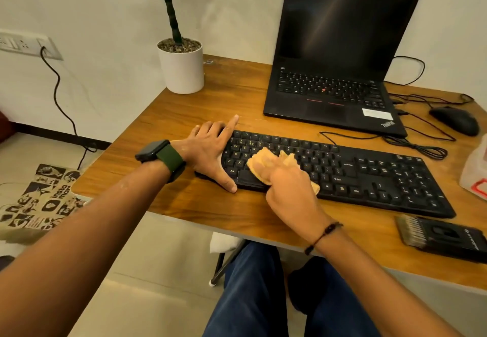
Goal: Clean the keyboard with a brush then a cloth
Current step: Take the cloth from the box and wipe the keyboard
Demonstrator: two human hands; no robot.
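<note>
Head view shows the black keyboard lying flat across the middle of the wooden worktop, its long axis running left to right, near the front edge. A yellow cloth is bunched on the left-centre keys. The brush lies set down on the worktop, near and to the right of the keyboard, touched by neither hand. On that evidence the brushing step is judged done and the cloth wipe is in hand.

Right hand: fingers curled over the cloth, gripping it and pressing it onto the keys. Left hand: fingers spread and straight, palm resting over the keyboard's left end, thumb along the near edge, apparently bracing the unit. It grips nothing.

Next move, as judged: the right half, including the arrow keys and number pad, lies beyond the cloth and would need strokes carried rightward, with the left end held steady against sliding.

Farther off stand an open laptop, a mouse at far right, and a potted plant at far left.
</note>
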